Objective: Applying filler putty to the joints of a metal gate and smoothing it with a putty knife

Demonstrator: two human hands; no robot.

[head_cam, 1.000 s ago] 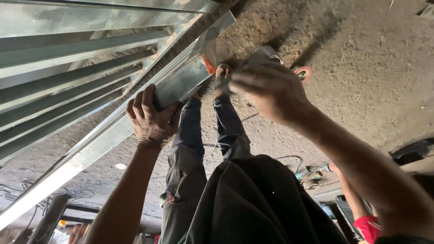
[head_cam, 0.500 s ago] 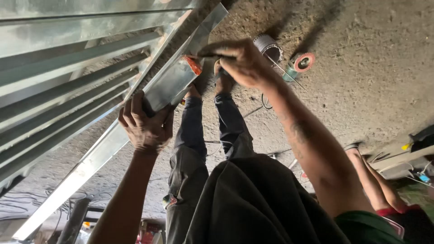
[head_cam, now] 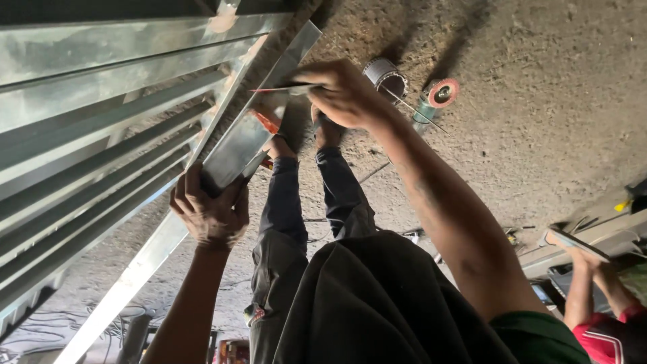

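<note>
The long shiny sheet-metal channel (head_cam: 229,152) runs out of the picture at the lower left, and the left hand (head_cam: 210,214) wrapped over its edge covers the part beneath the palm. The right hand (head_cam: 344,91) closes around a thin flat blade-like tool (head_cam: 283,88), hiding its handle, so what kind of tool it is cannot be told. The stacked grey metal strips (head_cam: 87,135) are cut off by the left edge, and another person's bare leg (head_cam: 586,283) at the right is cut off by the lower edge.
</note>
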